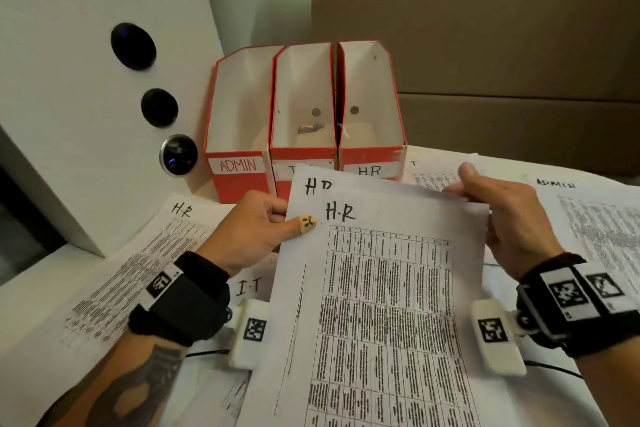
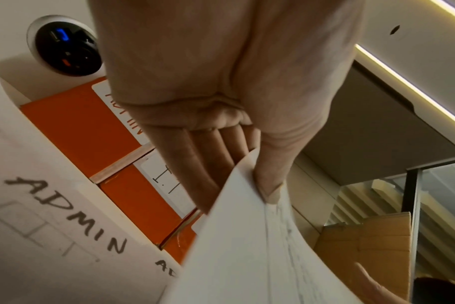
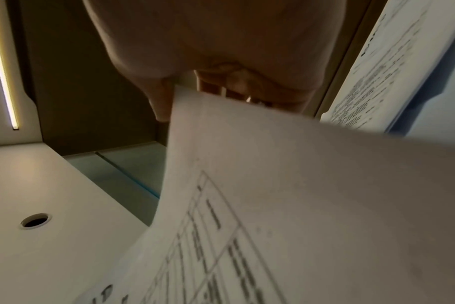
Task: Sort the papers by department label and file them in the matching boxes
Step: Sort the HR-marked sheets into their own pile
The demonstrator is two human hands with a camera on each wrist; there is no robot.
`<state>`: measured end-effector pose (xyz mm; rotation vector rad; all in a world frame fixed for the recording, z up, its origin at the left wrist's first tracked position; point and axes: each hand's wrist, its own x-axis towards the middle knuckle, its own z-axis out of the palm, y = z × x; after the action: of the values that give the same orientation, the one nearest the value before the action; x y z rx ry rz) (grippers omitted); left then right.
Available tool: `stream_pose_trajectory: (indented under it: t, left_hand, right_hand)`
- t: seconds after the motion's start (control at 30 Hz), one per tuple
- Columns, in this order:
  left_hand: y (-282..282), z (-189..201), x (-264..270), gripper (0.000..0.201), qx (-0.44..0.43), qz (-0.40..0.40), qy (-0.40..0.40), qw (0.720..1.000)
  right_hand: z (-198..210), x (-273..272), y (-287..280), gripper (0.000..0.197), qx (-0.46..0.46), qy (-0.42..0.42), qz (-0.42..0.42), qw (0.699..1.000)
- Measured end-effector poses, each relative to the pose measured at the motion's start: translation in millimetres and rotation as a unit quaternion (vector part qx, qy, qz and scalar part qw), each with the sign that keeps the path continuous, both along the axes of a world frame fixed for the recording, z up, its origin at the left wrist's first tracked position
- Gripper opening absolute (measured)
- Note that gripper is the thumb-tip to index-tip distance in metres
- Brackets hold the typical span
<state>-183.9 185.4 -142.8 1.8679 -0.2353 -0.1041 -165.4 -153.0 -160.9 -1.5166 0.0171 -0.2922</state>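
Two sheets marked H.R [image 1: 381,288] are held up together over the desk, one behind the other. My left hand [image 1: 277,218] pinches their upper left edge, thumb on top; in the left wrist view the thumb and fingers clamp the H.R sheets [image 2: 247,246]. My right hand [image 1: 485,198] pinches the upper right corner, and the H.R sheets [image 3: 299,185] run under that thumb. Behind stand three red file boxes: ADMIN [image 1: 239,163], a middle one [image 1: 304,156] with its label half hidden, and HR [image 1: 370,163]. All three look empty.
More papers lie on the white desk: an H.R sheet [image 1: 138,270] at left, an I.T sheet [image 1: 249,288] under the left wrist, an ADMIN sheet [image 1: 588,218] at right. A white panel with round dark knobs [image 1: 133,45] stands left. Cardboard [image 1: 485,45] backs the desk.
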Motion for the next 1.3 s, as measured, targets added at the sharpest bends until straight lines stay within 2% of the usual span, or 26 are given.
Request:
stream_pose_trajectory:
  t: [0.1, 0.2, 0.4, 0.53, 0.63, 0.73, 0.83, 0.93, 0.97, 1.13, 1.17, 1.3]
  left_hand:
    - [1, -3, 1, 0.026, -0.012, -0.004, 0.005, 1.000]
    - [3, -6, 3, 0.035, -0.035, -0.001, 0.010, 0.999]
    - [7, -9, -1, 0.033, -0.102, -0.001, 0.029, 0.994]
    - [12, -8, -3, 0.028, -0.118, 0.003, 0.038, 0.992]
    - [18, -10, -1, 0.017, -0.103, 0.031, 0.028, 0.994]
    - [24, -13, 1, 0.014, -0.096, 0.060, 0.030, 0.993]
    - [28, -13, 4, 0.017, -0.108, 0.082, 0.040, 0.990]
    - [29, -13, 4, 0.021, -0.115, 0.081, 0.039, 0.989]
    - [29, -14, 3, 0.022, -0.110, 0.080, 0.035, 0.990]
    - [24, -16, -1, 0.027, -0.113, 0.058, 0.018, 0.992]
    - [23, -15, -1, 0.030, -0.112, 0.048, 0.018, 0.992]
    - [14, -11, -8, 0.036, -0.107, -0.013, 0.017, 0.994]
  right_hand:
    - [-3, -2, 5, 0.042, -0.062, -0.049, -0.019, 0.997]
    - [-2, -4, 5, 0.033, -0.094, -0.060, -0.030, 0.993]
    - [0, -5, 9, 0.031, -0.152, -0.072, -0.012, 0.986]
    - [-2, -2, 5, 0.030, -0.152, -0.056, -0.013, 0.987]
    - [-7, 2, 2, 0.032, -0.137, -0.037, 0.000, 0.990]
    - [-8, 1, 3, 0.051, -0.128, -0.024, 0.022, 0.991]
    - [-5, 0, 2, 0.046, -0.121, -0.011, 0.033, 0.992]
    - [-8, 0, -1, 0.080, -0.090, -0.010, 0.051, 0.995]
    - [-9, 1, 0, 0.083, -0.079, -0.014, 0.048, 0.996]
    - [-4, 0, 5, 0.038, -0.039, 0.004, 0.053, 0.998]
    - [-3, -1, 6, 0.036, -0.017, 0.020, 0.063, 0.998]
    - [-4, -2, 16, 0.050, 0.041, 0.059, 0.087, 0.994]
